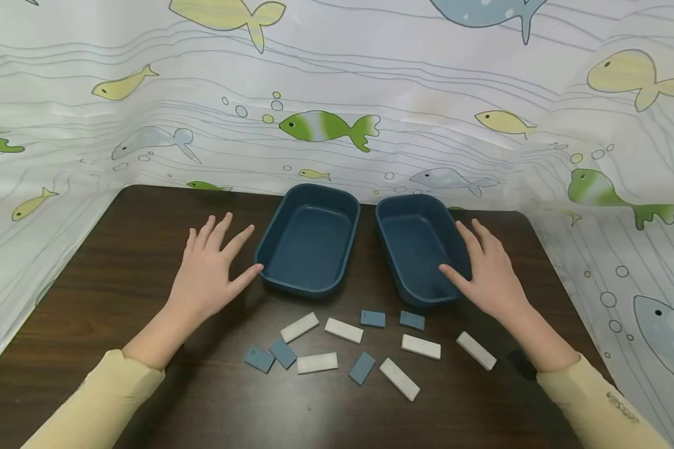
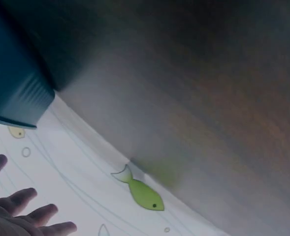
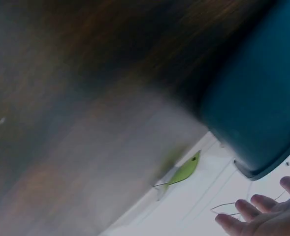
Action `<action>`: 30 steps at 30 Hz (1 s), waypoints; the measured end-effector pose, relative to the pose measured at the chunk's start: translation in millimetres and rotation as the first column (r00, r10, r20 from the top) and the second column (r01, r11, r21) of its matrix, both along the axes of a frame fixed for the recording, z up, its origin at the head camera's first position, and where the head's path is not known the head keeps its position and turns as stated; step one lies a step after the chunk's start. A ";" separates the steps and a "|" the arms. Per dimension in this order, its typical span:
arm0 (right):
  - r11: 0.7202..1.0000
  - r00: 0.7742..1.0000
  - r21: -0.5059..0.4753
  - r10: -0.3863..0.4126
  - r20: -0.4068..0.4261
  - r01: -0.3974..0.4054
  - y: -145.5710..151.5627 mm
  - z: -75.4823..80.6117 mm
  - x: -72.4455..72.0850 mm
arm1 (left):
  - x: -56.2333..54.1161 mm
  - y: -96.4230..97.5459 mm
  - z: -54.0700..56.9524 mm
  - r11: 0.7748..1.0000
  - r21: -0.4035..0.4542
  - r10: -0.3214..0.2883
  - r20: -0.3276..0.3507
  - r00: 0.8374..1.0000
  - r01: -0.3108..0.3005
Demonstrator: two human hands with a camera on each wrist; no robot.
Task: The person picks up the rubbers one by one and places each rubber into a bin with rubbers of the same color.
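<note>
Bins (image 1: 314,246) (2, blue) stand beyond 11 scattered blocks (image 1: 317,363).

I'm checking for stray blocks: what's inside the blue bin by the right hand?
Inside the blue bin, only bare blue floor and walls show; no block is visible. The right hand covers part of its right side, so the patch behind it is hidden.

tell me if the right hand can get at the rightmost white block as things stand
Probably yes: the right hand holds nothing, and the rightmost white block lies uncovered on the dark wooden table. The hand would likely just need to draw back from the right-hand blue bin.
</note>
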State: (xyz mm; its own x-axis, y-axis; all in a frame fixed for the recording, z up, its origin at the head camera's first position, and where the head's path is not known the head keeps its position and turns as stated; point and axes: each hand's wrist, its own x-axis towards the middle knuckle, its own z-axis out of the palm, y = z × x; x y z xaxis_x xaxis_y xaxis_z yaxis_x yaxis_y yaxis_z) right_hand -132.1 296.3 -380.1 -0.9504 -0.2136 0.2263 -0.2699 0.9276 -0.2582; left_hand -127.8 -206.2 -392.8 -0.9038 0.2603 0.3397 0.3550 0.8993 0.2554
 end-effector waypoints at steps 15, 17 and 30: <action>0.983 0.973 -0.178 -0.001 0.231 0.043 27.4 -13.1 -19.2 | -28.8 -6.6 -4.3 0.969 0.244 -0.026 0.294 0.955 -0.049; 0.977 0.961 -0.206 -0.003 0.278 0.062 28.7 -13.0 -19.4 | -30.5 -5.6 -4.3 0.962 0.267 -0.038 0.344 0.938 -0.059; 0.936 0.893 -0.318 0.009 0.450 0.151 27.6 -16.1 -20.5 | -39.1 5.0 -8.3 0.891 0.437 -0.127 0.496 0.859 -0.121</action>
State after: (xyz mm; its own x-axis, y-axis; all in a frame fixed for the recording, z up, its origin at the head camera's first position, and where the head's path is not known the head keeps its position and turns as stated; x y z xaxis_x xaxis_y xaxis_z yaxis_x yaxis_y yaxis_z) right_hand -152.7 323.9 -396.2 -0.9768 -0.1290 -0.1710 0.0083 0.7750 -0.6319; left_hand -166.9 -201.2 -401.0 -0.9768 0.1987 -0.0801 0.0688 0.6452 0.7609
